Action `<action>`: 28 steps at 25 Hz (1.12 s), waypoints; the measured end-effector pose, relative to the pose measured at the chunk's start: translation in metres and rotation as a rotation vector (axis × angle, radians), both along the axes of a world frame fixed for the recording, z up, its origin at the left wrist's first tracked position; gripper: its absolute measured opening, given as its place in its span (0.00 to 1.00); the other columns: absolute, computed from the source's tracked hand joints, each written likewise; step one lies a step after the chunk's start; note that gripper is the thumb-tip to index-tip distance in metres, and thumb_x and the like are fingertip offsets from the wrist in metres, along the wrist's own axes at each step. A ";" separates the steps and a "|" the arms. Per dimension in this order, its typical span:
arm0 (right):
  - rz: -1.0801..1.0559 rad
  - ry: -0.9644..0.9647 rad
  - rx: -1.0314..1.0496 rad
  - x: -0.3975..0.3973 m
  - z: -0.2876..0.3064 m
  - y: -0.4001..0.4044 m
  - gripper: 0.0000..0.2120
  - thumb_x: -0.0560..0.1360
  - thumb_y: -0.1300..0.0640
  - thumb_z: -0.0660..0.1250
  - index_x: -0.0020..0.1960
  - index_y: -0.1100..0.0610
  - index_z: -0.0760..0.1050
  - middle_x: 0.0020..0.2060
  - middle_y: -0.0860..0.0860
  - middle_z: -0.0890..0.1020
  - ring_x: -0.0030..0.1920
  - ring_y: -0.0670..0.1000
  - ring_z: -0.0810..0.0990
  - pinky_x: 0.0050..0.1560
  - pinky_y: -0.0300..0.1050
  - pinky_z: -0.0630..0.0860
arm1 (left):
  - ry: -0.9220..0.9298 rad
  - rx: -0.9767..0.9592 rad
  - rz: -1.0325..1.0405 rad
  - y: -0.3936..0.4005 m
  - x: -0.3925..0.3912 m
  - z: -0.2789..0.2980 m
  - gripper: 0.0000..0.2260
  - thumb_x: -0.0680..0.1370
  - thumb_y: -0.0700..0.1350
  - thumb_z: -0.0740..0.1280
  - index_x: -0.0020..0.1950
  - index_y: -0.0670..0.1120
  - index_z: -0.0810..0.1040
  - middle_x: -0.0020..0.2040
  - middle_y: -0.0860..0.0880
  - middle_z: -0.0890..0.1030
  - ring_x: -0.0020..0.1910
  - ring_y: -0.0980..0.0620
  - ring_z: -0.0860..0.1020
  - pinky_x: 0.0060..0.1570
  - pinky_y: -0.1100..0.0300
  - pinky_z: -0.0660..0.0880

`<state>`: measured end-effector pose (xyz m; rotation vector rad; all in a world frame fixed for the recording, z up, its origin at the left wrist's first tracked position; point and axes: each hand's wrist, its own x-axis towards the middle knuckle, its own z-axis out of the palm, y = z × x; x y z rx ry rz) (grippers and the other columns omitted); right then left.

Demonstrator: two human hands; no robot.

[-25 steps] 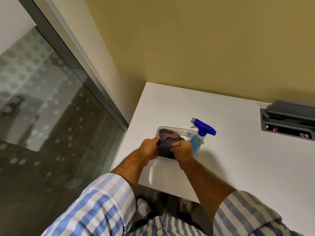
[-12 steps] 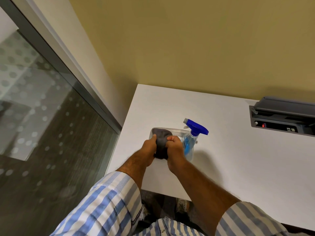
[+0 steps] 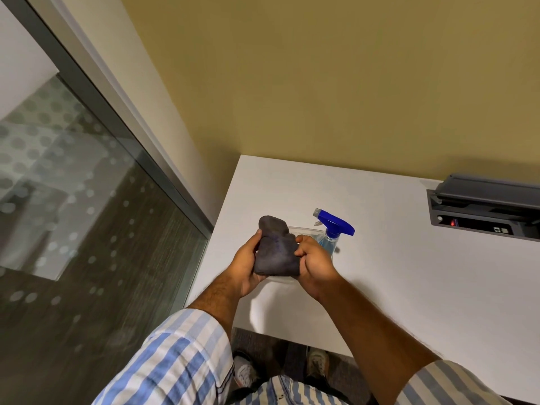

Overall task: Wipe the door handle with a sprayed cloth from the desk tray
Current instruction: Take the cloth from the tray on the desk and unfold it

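A dark grey folded cloth [image 3: 275, 249] is held up between both hands above the clear plastic tray [image 3: 304, 230]. My left hand [image 3: 247, 266] grips its left edge and underside. My right hand [image 3: 314, 266] pinches its right edge. The tray sits on the white desk [image 3: 409, 258] and is mostly hidden behind the cloth and hands. A spray bottle [image 3: 331, 233] with a blue trigger head and bluish liquid stands at the tray's right end. No door handle is in view.
A glass partition [image 3: 81, 217] with a dotted frosted band and a grey metal frame runs along the left. A yellow wall stands behind the desk. A grey power and socket box [image 3: 485, 209] is set into the desk at the right.
Both hands have lifted the cloth out of the tray and raised it higher; it now shows as an upright folded bundle. The bottle has stayed in place.
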<state>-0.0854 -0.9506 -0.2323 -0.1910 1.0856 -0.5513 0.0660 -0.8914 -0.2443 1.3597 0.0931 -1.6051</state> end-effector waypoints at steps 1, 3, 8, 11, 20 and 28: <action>0.053 0.049 -0.079 0.000 -0.001 0.001 0.15 0.83 0.64 0.59 0.51 0.54 0.83 0.51 0.58 0.87 0.51 0.57 0.87 0.48 0.53 0.86 | -0.051 -0.006 0.003 0.001 0.000 0.001 0.24 0.84 0.63 0.64 0.70 0.46 0.81 0.62 0.42 0.88 0.64 0.40 0.86 0.71 0.44 0.79; 0.150 0.183 -0.243 -0.001 -0.005 0.005 0.16 0.81 0.66 0.60 0.51 0.53 0.84 0.50 0.57 0.88 0.50 0.56 0.88 0.41 0.48 0.85 | -0.061 -0.022 -0.017 0.003 0.000 0.005 0.24 0.83 0.64 0.65 0.68 0.46 0.82 0.62 0.42 0.88 0.66 0.41 0.85 0.73 0.43 0.77; 0.189 0.301 -0.377 0.001 -0.011 0.014 0.13 0.80 0.56 0.68 0.64 0.53 0.79 0.58 0.56 0.86 0.59 0.57 0.86 0.54 0.52 0.87 | -0.260 -0.060 -0.112 0.006 -0.004 0.012 0.23 0.83 0.61 0.67 0.66 0.45 0.85 0.60 0.44 0.89 0.61 0.45 0.87 0.71 0.46 0.79; 0.320 0.230 -0.395 -0.001 -0.010 0.018 0.24 0.74 0.41 0.74 0.65 0.51 0.82 0.60 0.52 0.88 0.62 0.55 0.86 0.65 0.58 0.83 | -0.325 -0.064 -0.112 0.009 -0.004 0.018 0.22 0.80 0.61 0.72 0.64 0.45 0.85 0.57 0.43 0.90 0.57 0.44 0.89 0.65 0.45 0.83; 0.358 0.365 -0.409 0.002 0.006 0.017 0.03 0.85 0.49 0.64 0.57 0.46 0.76 0.59 0.54 0.86 0.60 0.59 0.85 0.62 0.64 0.84 | -0.327 -0.126 -0.048 0.026 -0.008 0.030 0.31 0.71 0.63 0.78 0.65 0.44 0.84 0.57 0.42 0.90 0.57 0.43 0.89 0.56 0.49 0.86; 0.361 0.303 -0.389 -0.009 0.014 0.012 0.08 0.83 0.47 0.67 0.60 0.49 0.78 0.57 0.52 0.88 0.58 0.58 0.87 0.60 0.64 0.85 | -0.062 -0.249 0.048 0.036 -0.016 0.052 0.24 0.81 0.50 0.75 0.73 0.39 0.79 0.69 0.34 0.83 0.68 0.36 0.83 0.67 0.40 0.81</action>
